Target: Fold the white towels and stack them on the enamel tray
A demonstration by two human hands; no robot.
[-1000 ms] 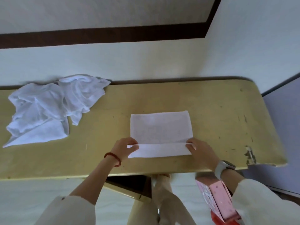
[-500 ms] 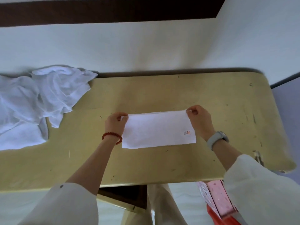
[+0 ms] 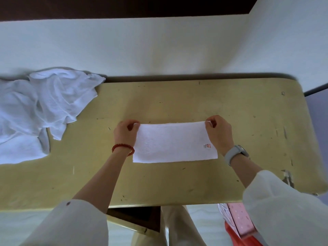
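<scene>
A white towel point(image 3: 173, 142), folded into a long flat rectangle with a small red mark at its right end, lies in the middle of the yellow table point(image 3: 177, 183). My left hand point(image 3: 125, 133) pinches its far left corner. My right hand point(image 3: 219, 133) pinches its far right corner. A heap of unfolded white towels point(image 3: 37, 110) lies crumpled at the table's left end. No enamel tray is in view.
A white wall runs close behind the table's far edge. The table's right front corner point(image 3: 288, 178) is chipped. A pink box point(image 3: 240, 221) over something red sits below the front edge on the right. My legs show under the table.
Both hands carried the towel's near edge up and over to the far edge, halving it. The camera has tilted, so the towel heap sits further left in view.
</scene>
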